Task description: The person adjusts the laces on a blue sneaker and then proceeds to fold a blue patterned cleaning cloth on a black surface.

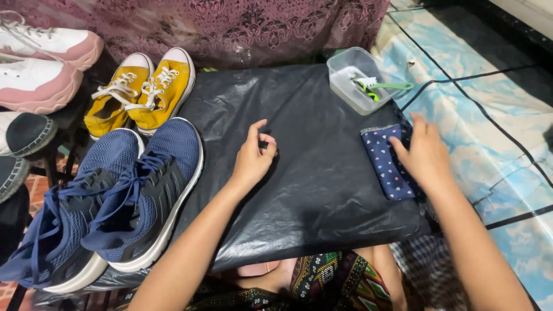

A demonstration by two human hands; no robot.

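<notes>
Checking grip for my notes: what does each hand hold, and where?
Left hand holds nothing; right hand lies flat on the folded cloth.

Two blue sneakers (115, 196), two yellow sneakers (141, 92) and two white-and-pink sneakers (40, 63) stand at the left, along with two dark shoes (23, 135) cut off by the edge. One black plastic sheet (311, 190) carries one clear plastic tub (345, 92) and one folded blue patterned cloth (383, 164). One green-handled brush (383, 85) lies in the tub.
</notes>
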